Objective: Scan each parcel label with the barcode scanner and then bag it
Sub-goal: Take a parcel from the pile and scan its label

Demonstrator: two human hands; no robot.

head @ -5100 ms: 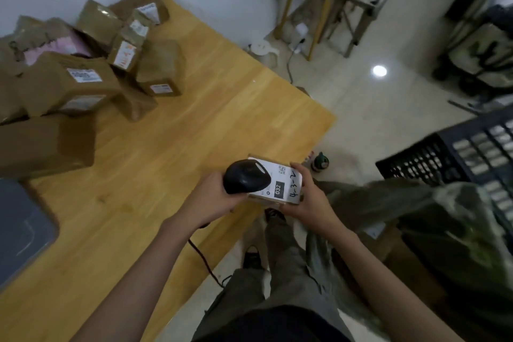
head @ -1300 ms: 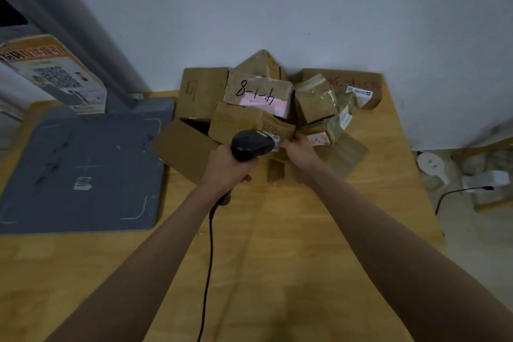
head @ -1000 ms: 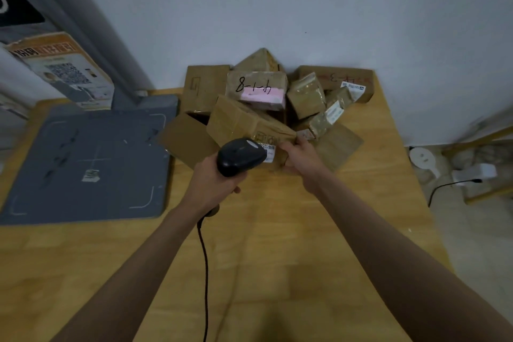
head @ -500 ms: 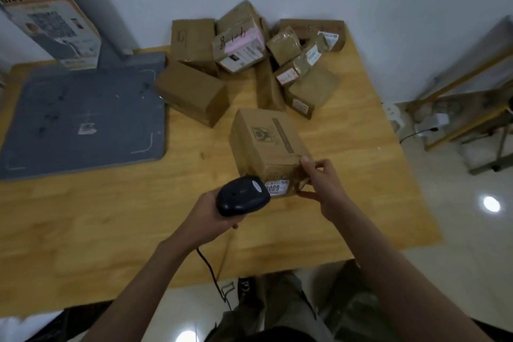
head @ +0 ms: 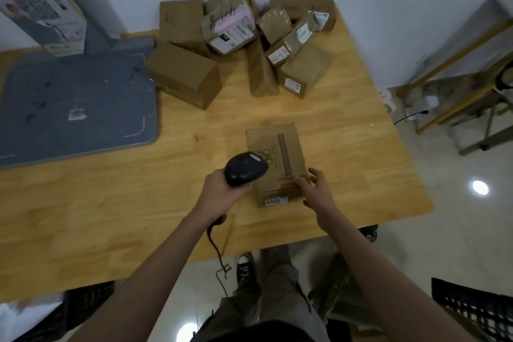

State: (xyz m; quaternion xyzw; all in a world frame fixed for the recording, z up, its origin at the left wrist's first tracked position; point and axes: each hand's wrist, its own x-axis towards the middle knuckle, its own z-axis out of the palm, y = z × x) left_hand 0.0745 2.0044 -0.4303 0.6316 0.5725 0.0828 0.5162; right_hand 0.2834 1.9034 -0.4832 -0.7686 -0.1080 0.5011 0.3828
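A brown cardboard parcel (head: pixel 277 153) lies flat on the wooden table (head: pixel 111 203) in front of me. A small white label (head: pixel 275 201) shows on its near side. My left hand (head: pixel 222 194) grips a black corded barcode scanner (head: pixel 245 169), whose head sits over the parcel's left edge. At the parcel's near right corner my right hand (head: pixel 316 194) touches it with spread fingers, thumb on top. A pile of several more taped parcels (head: pixel 230 28) sits at the back of the table against the wall.
A grey platform with an upright post (head: pixel 75 100) covers the table's left side, a printed carton (head: pixel 41 5) behind it. Below the table edge are black crates (head: pixel 477 311), a dark green bag (head: pixel 338 294) by my legs, and the scanner cable (head: pixel 219 253).
My right hand pulled the parcel out of the pile, brought it toward me and laid it flat on the table. Its grip has loosened. The scanner stayed in my left hand.
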